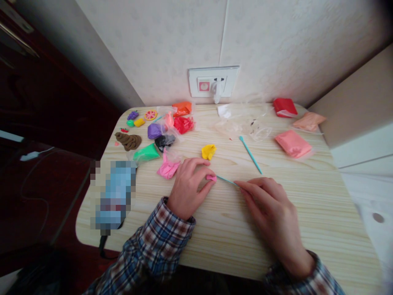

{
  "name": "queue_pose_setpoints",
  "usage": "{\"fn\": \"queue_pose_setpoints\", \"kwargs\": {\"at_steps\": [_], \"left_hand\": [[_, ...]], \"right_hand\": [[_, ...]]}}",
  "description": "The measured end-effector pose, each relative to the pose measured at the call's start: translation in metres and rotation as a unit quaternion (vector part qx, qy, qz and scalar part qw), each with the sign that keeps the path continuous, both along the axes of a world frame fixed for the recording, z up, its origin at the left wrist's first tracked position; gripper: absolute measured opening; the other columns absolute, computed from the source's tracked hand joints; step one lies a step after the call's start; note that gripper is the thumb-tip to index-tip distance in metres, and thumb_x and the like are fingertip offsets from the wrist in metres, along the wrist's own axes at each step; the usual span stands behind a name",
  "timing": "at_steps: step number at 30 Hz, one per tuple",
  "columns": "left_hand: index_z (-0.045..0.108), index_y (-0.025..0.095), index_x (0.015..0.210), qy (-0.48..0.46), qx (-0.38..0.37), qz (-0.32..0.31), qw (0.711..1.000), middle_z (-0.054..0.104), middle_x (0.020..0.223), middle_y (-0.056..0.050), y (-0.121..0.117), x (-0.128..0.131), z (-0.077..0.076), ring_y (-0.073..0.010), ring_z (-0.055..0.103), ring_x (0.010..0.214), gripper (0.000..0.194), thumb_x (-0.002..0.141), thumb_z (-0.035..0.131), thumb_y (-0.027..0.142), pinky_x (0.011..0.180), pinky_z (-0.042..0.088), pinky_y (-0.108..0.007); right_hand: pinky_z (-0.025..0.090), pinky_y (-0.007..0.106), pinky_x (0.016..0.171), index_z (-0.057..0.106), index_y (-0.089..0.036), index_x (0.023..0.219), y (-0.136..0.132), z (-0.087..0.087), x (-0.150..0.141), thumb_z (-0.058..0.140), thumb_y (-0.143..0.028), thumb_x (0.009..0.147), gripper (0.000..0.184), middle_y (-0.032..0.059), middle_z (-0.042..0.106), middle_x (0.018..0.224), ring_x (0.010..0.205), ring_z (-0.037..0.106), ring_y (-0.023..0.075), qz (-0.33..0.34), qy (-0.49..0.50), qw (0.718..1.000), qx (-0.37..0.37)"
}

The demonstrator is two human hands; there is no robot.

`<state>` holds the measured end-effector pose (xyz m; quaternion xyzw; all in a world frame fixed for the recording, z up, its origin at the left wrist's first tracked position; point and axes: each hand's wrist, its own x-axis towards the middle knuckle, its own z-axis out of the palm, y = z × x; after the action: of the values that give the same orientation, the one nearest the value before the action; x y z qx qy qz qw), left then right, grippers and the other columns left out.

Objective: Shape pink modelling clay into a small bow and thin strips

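1. Near the middle of the wooden table (215, 229), a small pink clay piece (211, 178) is pinched between the thumb and fingertips of the left hand (188, 186).
2. A thin teal tool (226, 180) is gripped by the closed fingertips of the right hand (270, 209), and its tip is held against the pink clay piece.
3. Just beyond the pink clay piece, a yellow clay lump (208, 151) is seen lying on the table, with a second teal stick (250, 154) to its right (lying loose, untouched).
4. To the left of the pink clay piece, a crumpled pink packet (167, 168) is found, and farther off are a green packet (146, 153) and a brown clay coil (129, 141).
5. Far to the right of the pink clay piece, a salmon clay packet (293, 144) rests on the table.
6. Behind it all, a wall socket (213, 81) is fixed just above the table's far edge.
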<state>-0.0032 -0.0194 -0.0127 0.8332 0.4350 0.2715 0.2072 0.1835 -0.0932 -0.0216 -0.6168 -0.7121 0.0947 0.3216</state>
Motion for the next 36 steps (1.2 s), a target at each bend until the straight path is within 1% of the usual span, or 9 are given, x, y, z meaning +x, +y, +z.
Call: {"fn": "queue_pose_setpoints", "kwargs": {"at_steps": [6, 9, 14, 18, 23, 26, 29, 32, 36], "left_hand": [[0.063, 0.018, 0.086, -0.013, 0.001, 0.004, 1.000, 0.060, 0.104, -0.007, 0.001, 0.000, -0.001, -0.0221, 0.054, 0.103, 0.003, 0.083, 0.063, 0.019, 0.092, 0.042, -0.040], [0.064, 0.018, 0.093, -0.006, -0.005, -0.005, 1.000, 0.060, 0.106, -0.007, 0.002, 0.000, -0.001, -0.0229, 0.054, 0.104, 0.013, 0.081, 0.066, 0.020, 0.092, 0.042, -0.040], [0.065, 0.020, 0.088, 0.005, 0.001, -0.034, 0.999, 0.062, 0.104, -0.005, 0.004, -0.003, 0.000, -0.0226, 0.054, 0.103, 0.005, 0.083, 0.062, 0.019, 0.090, 0.042, -0.040], [0.063, 0.018, 0.090, -0.003, 0.028, -0.058, 0.998, 0.063, 0.100, -0.006, 0.011, -0.005, 0.000, -0.0217, 0.056, 0.099, 0.007, 0.084, 0.059, 0.017, 0.086, 0.044, -0.038], [0.062, 0.016, 0.091, 0.022, 0.036, -0.096, 0.995, 0.064, 0.098, -0.007, 0.019, -0.004, 0.000, -0.0223, 0.056, 0.096, 0.008, 0.084, 0.058, 0.017, 0.084, 0.044, -0.038], [0.062, 0.016, 0.090, 0.025, 0.022, -0.097, 0.995, 0.064, 0.097, -0.007, 0.020, -0.004, 0.000, -0.0222, 0.055, 0.096, 0.008, 0.085, 0.060, 0.020, 0.084, 0.044, -0.038], [0.063, 0.017, 0.093, 0.014, 0.009, -0.099, 0.995, 0.063, 0.100, -0.007, 0.020, -0.006, -0.001, -0.0226, 0.055, 0.098, 0.013, 0.083, 0.064, 0.024, 0.086, 0.044, -0.038], [0.064, 0.017, 0.096, 0.002, -0.002, -0.101, 0.995, 0.063, 0.102, -0.007, 0.021, -0.008, -0.003, -0.0224, 0.055, 0.101, 0.014, 0.082, 0.065, 0.022, 0.088, 0.044, -0.038], [0.064, 0.019, 0.093, 0.000, -0.005, -0.097, 0.995, 0.063, 0.101, -0.006, 0.021, -0.007, -0.003, -0.0217, 0.055, 0.101, 0.010, 0.084, 0.062, 0.020, 0.088, 0.044, -0.038]], "right_hand": [[0.044, 0.033, 0.071, 0.062, -0.020, 0.102, -0.001, 0.000, 0.002, 0.052, -0.017, 0.088, 0.018, 0.0035, 0.061, 0.087, 0.082, 0.055, 0.0167, -0.046, 0.039, 0.998, 0.012], [0.042, 0.034, 0.071, 0.062, -0.022, 0.103, -0.001, 0.001, 0.004, 0.052, -0.017, 0.087, 0.019, 0.0022, 0.061, 0.086, 0.082, 0.054, 0.0171, -0.023, 0.030, 0.999, 0.011], [0.039, 0.035, 0.073, 0.062, -0.021, 0.099, 0.002, 0.003, 0.012, 0.054, -0.018, 0.088, 0.014, 0.0025, 0.062, 0.088, 0.083, 0.054, 0.0179, -0.011, 0.014, 1.000, 0.020], [0.037, 0.037, 0.075, 0.063, -0.022, 0.096, 0.010, 0.006, 0.020, 0.053, -0.019, 0.088, 0.013, 0.0024, 0.063, 0.089, 0.084, 0.054, 0.0185, 0.016, -0.016, 0.999, 0.031], [0.035, 0.039, 0.079, 0.064, -0.023, 0.093, 0.025, 0.010, 0.023, 0.053, -0.017, 0.089, 0.013, 0.0021, 0.064, 0.090, 0.086, 0.055, 0.0191, 0.017, -0.035, 0.998, 0.050], [0.033, 0.040, 0.079, 0.063, -0.022, 0.093, 0.030, 0.008, 0.022, 0.051, -0.015, 0.089, 0.015, 0.0027, 0.063, 0.090, 0.087, 0.054, 0.0196, 0.021, -0.037, 0.998, 0.039], [0.032, 0.041, 0.079, 0.063, -0.022, 0.094, 0.030, 0.005, 0.023, 0.050, -0.015, 0.088, 0.016, 0.0034, 0.062, 0.090, 0.087, 0.053, 0.0203, 0.027, -0.040, 0.999, 0.023], [0.032, 0.041, 0.080, 0.062, -0.023, 0.092, 0.031, 0.003, 0.023, 0.049, -0.016, 0.089, 0.015, 0.0034, 0.061, 0.090, 0.089, 0.052, 0.0207, 0.038, -0.034, 0.999, 0.012], [0.031, 0.041, 0.079, 0.061, -0.023, 0.091, 0.033, 0.002, 0.023, 0.048, -0.018, 0.090, 0.014, 0.0032, 0.061, 0.090, 0.089, 0.052, 0.0202, 0.051, -0.026, 0.998, 0.004]]}}
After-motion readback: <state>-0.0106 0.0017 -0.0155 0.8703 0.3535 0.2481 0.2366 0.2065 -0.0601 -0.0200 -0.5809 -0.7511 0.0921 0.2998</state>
